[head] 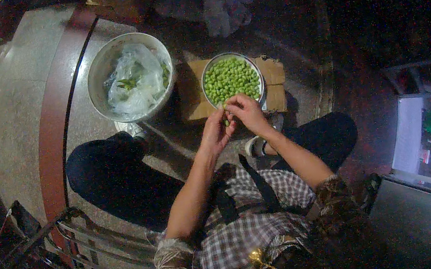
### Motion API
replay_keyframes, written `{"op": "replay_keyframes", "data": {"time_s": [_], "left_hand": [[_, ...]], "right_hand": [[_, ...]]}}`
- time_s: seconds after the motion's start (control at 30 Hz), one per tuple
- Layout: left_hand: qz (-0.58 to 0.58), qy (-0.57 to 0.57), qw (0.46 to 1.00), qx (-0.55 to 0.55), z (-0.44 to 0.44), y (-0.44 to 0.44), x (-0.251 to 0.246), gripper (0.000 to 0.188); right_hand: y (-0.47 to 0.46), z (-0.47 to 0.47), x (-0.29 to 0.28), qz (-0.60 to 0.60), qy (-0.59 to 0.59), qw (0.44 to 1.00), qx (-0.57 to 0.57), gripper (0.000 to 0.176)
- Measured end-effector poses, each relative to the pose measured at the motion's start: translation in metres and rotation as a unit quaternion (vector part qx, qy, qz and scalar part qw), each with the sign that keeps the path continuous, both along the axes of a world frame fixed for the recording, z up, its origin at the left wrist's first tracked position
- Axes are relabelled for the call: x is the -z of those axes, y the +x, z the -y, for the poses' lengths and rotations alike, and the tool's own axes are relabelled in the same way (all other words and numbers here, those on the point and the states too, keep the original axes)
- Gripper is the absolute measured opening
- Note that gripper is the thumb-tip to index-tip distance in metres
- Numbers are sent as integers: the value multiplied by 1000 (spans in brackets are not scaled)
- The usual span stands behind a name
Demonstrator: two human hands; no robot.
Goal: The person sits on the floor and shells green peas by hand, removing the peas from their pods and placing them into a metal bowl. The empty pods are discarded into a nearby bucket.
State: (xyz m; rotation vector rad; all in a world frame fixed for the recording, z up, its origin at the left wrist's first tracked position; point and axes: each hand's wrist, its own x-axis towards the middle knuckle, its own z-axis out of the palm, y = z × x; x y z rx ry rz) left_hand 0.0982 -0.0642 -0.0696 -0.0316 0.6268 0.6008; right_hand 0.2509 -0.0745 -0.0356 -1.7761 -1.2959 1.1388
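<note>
Both hands meet over the near rim of a round metal bowl (263, 83) heaped with shelled green beans (230, 78). My left hand (215, 130) pinches a small green pod (226, 122), mostly covered by the fingers. The fingertips of my right hand (248, 113) close on the upper end of that same pod. Beneath the bowl lies a flattened piece of brown cardboard (272, 72). To the left stands a large pale tub (97, 89), with a clear plastic bag (138, 98) inside and several green pods (128, 83) showing.
My legs spread either side, with a shoe (255, 146) close below the cardboard. A metal rack (92, 264) stands at lower left, near a reddish floor strip (52, 130). Crumpled plastic (220, 2) lies in the dark beyond the bowl. A grey flat-topped box (416, 216) is at lower right.
</note>
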Motion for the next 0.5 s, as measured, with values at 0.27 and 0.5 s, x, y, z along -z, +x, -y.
{"op": "replay_keyframes", "data": {"time_s": [0.27,0.5], "left_hand": [[38,-20,999,13,-2,-3,3,23],[40,11,999,-28,-10,-2,-17,23]], "right_hand": [[15,-12,11,-52,-72,996,20,18],[54,-83,19,210,99,972,-22,17]]}}
